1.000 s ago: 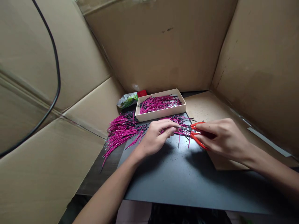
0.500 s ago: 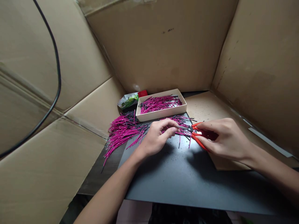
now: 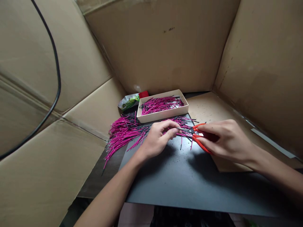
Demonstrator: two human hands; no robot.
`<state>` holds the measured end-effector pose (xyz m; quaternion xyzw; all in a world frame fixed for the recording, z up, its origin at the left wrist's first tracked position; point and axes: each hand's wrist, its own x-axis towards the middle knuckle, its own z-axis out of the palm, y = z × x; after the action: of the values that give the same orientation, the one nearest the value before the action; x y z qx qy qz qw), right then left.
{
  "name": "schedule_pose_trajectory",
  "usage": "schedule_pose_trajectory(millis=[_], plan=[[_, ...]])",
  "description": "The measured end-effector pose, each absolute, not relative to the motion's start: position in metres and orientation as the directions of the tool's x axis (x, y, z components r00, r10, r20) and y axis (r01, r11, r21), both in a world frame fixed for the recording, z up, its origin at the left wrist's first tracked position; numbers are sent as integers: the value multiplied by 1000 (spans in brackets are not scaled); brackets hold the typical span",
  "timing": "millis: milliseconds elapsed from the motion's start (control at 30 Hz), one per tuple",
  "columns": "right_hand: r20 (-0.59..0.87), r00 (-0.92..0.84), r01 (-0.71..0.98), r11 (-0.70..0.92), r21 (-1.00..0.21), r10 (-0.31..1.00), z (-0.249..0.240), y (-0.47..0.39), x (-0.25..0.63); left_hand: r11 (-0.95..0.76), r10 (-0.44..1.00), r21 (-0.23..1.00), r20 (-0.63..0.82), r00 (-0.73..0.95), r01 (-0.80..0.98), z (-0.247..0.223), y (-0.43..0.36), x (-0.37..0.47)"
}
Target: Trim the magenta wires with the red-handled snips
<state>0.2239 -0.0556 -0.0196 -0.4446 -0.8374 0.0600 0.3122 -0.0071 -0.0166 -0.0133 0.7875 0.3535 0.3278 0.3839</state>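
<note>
My right hand (image 3: 220, 140) grips a pair of long-nosed pliers (image 3: 200, 142) by their red handles. The dark jaws point left and reach the fingertips of my left hand (image 3: 163, 134). Thumb and forefinger of that hand are pinched together at the jaw tips; what lies between them is hidden or too small to make out. Behind and below both hands, magenta wires with black ends (image 3: 183, 121) lie scattered. To the left spreads a larger heap of the same wires (image 3: 125, 132).
A shallow cream box (image 3: 163, 116) holding many more wires stands behind my hands. Left of it lies a green, white and red packet (image 3: 130, 101). Cardboard walls (image 3: 151, 53) surround the dark work surface (image 3: 165, 186), and a black cable (image 3: 58, 72) hangs at the left.
The pliers have shifted very slightly left at my left fingertips. Both hands keep their grip, and the camera view has moved a little.
</note>
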Motion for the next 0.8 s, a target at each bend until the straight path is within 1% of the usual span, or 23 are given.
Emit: schedule_pose_trajectory(millis=[133, 300, 600, 800], plan=[[466, -387, 705, 581, -407, 796, -18, -57, 221, -467, 803, 831, 255, 538, 303, -13, -16, -8], [454, -382, 712, 570, -411, 805, -17, -58, 221, -478, 798, 825, 263, 542, 303, -13, -16, -7], [464, -429, 722, 603, -340, 775, -18, -55, 224, -480, 800, 817, 260, 540, 319, -14, -16, -8], [497, -406, 751, 590, -297, 767, -20, -55, 224, -453, 806, 836, 234, 544, 311, -15, -14, -8]])
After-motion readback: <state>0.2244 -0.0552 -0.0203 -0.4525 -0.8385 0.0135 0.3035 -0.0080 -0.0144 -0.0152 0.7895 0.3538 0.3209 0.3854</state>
